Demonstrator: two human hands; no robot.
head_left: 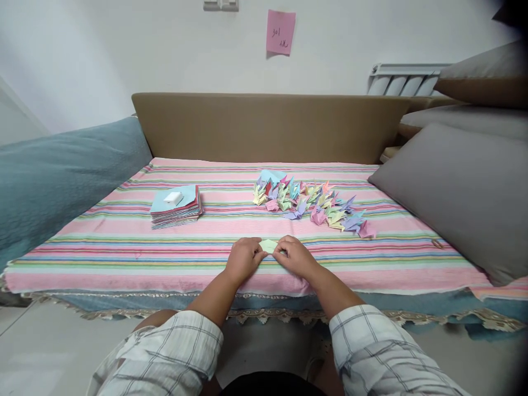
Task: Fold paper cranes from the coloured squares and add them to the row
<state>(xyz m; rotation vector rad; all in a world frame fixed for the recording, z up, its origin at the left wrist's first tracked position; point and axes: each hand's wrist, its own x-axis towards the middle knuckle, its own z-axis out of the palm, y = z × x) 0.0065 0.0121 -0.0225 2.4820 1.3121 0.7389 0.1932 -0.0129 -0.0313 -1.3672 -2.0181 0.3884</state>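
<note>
A small piece of pale green folded paper (269,246) lies low over the striped cloth near the front of the seat. My left hand (245,257) grips its left end between thumb and fingers. At the right end, my right hand (295,256) pinches it the same way. The fingers hide both ends, so the full shape of the paper cannot be made out. Beyond my hands, to the right, many folded paper cranes (317,206) in pink, yellow, green, blue and purple lie in a loose cluster.
On the left stands a stack of coloured paper sheets (177,215) with a small white block (174,197) on top. A striped cloth (124,242) covers the seat. Grey cushions (457,187) lean at the right; a blue armrest (74,176) bounds the left. A pink note (280,33) hangs on the wall.
</note>
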